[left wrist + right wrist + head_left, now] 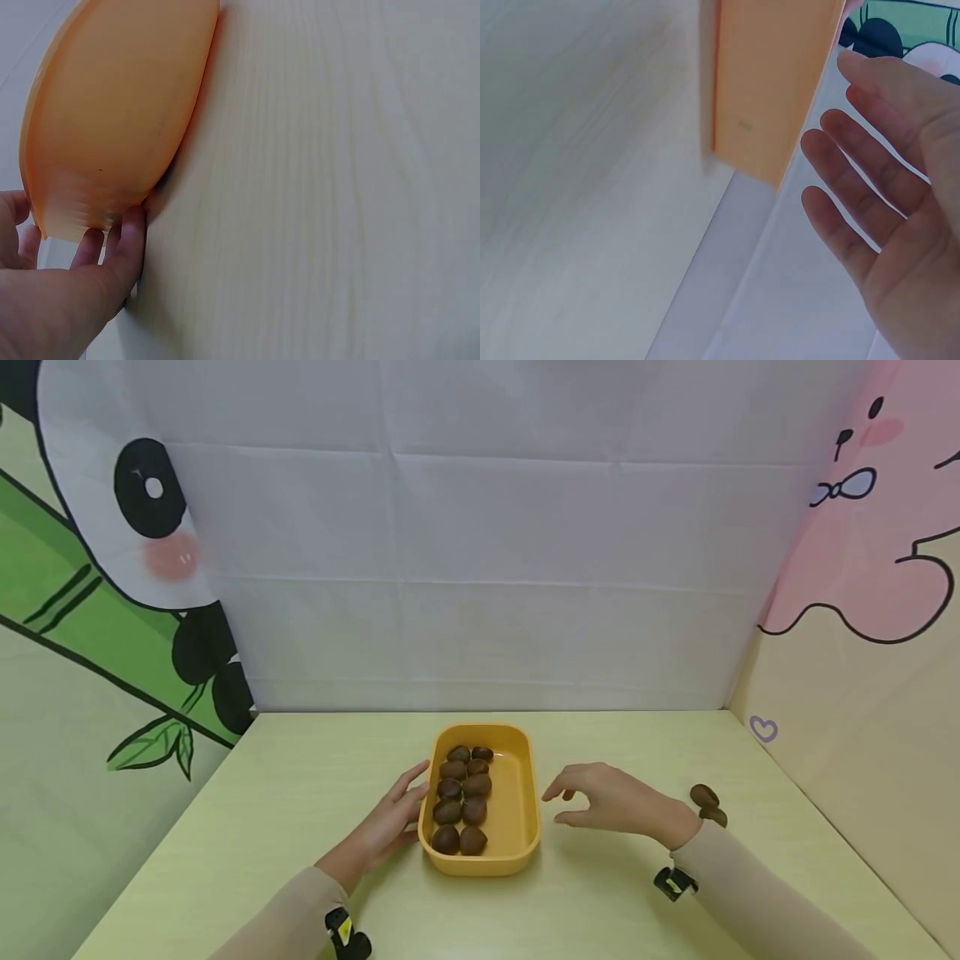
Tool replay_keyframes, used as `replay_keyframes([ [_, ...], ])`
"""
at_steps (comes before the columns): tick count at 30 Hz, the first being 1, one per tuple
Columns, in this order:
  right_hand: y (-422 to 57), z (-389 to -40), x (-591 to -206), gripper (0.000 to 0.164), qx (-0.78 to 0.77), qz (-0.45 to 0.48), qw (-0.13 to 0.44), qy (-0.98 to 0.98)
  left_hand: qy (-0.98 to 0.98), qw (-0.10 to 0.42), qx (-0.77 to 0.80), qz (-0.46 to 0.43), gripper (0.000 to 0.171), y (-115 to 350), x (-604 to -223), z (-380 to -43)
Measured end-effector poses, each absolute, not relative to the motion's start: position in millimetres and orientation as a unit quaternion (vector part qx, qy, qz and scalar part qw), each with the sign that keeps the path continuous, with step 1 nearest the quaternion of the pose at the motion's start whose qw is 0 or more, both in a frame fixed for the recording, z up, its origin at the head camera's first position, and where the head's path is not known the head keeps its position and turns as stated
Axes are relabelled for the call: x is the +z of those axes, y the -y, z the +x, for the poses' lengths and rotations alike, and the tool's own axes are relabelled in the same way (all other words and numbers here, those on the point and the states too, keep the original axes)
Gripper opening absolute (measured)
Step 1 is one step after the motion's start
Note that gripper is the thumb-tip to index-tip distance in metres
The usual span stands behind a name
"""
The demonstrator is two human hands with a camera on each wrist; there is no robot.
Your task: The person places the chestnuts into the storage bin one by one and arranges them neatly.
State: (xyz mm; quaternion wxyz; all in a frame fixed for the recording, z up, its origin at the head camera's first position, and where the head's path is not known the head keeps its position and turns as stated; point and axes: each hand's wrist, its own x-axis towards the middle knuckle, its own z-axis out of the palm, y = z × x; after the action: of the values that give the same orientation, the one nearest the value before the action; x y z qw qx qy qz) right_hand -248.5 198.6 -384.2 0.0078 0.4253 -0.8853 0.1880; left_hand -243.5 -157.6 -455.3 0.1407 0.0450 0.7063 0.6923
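A yellow plastic tray (513, 806) sits on the table with several brown chestnuts (476, 786) lined up in two columns along its left half. My left hand (392, 821) rests against the tray's left side; in the left wrist view its fingertips (133, 217) touch the outer wall, fingers spread and not curled round it. Just right of the tray, my right hand (606, 799) hovers above the table, fingers loosely bent and holding nothing. The right wrist view shows its palm and parted fingers (829, 214) beside the tray's wall (765, 90).
Two more chestnuts (705, 795) lie on the table at the right, close behind the right wrist. A pale wall sheet (487, 568) stands along the table's back edge, with cartoon-printed panels (855, 560) at both sides.
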Motion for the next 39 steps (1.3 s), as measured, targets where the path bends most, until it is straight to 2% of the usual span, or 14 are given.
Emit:
replay_keyframes([
  [7, -254, -239, -389, 0.024, 0.195, 0.374, -0.002, 0.907, -0.706, 0.138, 0.693, 0.04, 0.055, 157, -457, -243],
  [15, -312, -223, -402, 0.027, 0.196, 0.328, 0.015, 0.924, -0.706, 0.139, 0.693, 0.039, 0.057, 157, -458, -245],
  [21, -346, -214, -416, 0.028, 0.216, 0.285, -0.011, 0.934, -0.709, 0.142, 0.69, 0.038, 0.056, 157, -457, -246],
  [32, -374, -204, -431, 0.033, 0.222, 0.27, 0.009, 0.937, -0.71, 0.147, 0.688, 0.041, 0.057, 158, -456, -246],
  [39, -379, -203, -437, 0.039, 0.26, 0.268, -0.038, 0.927, -0.71, 0.147, 0.688, 0.039, 0.057, 158, -455, -245],
])
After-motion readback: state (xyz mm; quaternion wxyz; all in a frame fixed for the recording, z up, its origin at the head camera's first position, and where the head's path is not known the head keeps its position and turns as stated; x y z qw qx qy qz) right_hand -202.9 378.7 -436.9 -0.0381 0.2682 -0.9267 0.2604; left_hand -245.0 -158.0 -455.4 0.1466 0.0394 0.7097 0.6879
